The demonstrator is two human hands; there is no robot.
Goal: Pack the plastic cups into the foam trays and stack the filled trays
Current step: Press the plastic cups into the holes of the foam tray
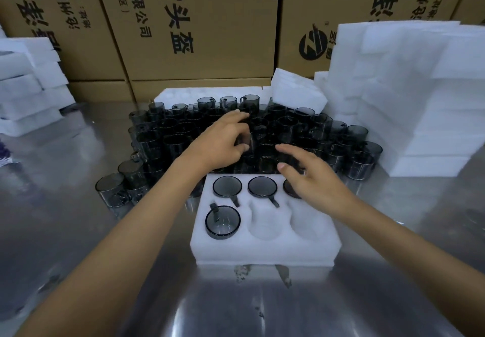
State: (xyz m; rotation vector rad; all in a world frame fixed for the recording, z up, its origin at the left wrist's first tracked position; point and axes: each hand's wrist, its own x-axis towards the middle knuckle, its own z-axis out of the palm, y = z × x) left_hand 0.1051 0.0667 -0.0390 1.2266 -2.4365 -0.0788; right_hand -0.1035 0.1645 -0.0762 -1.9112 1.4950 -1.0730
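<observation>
My left hand (pixel 223 145) pinches a smoky-grey cup (pixel 253 137); my right hand (pixel 312 176) hovers, fingers spread. The foam tray (pixel 265 247) keeps two near pockets free.

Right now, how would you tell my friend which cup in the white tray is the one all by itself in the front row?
Find the white foam tray on the shiny metal table, nearest the person. Its back row holds smoky grey cups; look at the front row instead. The front-left cup is the only one there, beside two empty pockets, and its handle points away from the person.
</observation>
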